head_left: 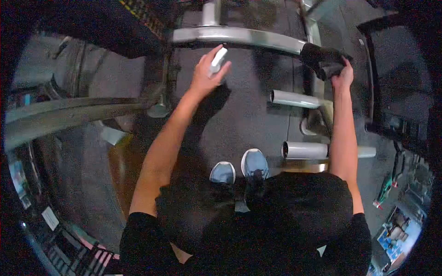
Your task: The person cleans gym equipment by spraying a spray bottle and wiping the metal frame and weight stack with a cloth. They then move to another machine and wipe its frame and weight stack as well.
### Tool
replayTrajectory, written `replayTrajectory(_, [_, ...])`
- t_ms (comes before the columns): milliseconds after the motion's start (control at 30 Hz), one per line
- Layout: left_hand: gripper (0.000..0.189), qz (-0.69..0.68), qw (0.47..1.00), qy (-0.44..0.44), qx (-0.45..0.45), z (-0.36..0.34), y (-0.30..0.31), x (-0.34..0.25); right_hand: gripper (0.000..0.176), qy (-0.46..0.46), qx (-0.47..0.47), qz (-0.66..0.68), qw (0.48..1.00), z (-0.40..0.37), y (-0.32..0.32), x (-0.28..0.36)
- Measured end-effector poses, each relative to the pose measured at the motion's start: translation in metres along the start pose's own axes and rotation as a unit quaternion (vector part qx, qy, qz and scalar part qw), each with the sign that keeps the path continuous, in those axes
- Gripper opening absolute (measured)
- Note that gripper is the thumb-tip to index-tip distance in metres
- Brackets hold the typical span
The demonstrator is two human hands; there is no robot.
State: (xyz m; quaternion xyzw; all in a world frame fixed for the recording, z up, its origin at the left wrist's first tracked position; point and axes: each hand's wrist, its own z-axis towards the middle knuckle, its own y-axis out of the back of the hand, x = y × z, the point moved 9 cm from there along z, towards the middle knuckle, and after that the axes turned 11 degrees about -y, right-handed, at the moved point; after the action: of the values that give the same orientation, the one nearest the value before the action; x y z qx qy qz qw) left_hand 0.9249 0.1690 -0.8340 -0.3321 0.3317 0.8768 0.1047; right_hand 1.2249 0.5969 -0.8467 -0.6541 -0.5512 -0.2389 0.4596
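My left hand (pixel 207 73) is wrapped round a small white object (pixel 218 60), perhaps a bottle, held above the dark floor just below a curved metal bar (pixel 239 35). At the upper right, my right hand (pixel 343 77) grips a dark cloth (pixel 322 60), which lies against the bar's right end. The cloth hides part of the metal and some of my fingers. Both arms are stretched forward.
Two pale cylinders (pixel 297 99) (pixel 306 150) stick out from a metal frame on the right. A long metal beam (pixel 78 112) crosses the left side. My shoes (pixel 254 164) stand on the dark floor (pixel 235 119).
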Motion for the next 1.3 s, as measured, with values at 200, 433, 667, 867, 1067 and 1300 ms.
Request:
replayTrajectory(200, [0.036,-0.043,0.988,0.094,0.115,0.030,-0.050,0.010,0.027,0.062,-0.062,0.071,0.994,0.010,0.040,0.037])
replayTrajectory(433, [0.032,-0.012,0.969,0.128,0.211,0.037,-0.120,-0.010,0.028,0.070,-0.080,0.097,0.990,0.011,0.053,0.044])
replayTrajectory(667, [0.034,-0.045,0.974,0.132,0.176,0.061,-0.167,-0.016,0.028,0.110,-0.089,0.091,0.986,-0.021,0.029,0.050])
replayTrajectory(867, [0.035,-0.034,0.983,0.076,0.162,0.061,-0.165,-0.017,0.026,0.117,-0.066,0.065,0.989,-0.041,0.009,0.055])
replayTrajectory(1067, [0.032,-0.054,0.984,0.141,0.100,0.058,-0.124,-0.009,0.023,0.143,-0.035,0.043,0.988,-0.038,-0.001,0.052])
replayTrajectory(1300, [0.026,-0.014,0.984,0.180,-0.011,0.012,-0.011,0.019,0.036,0.131,-0.019,-0.050,0.990,-0.013,0.002,0.033])
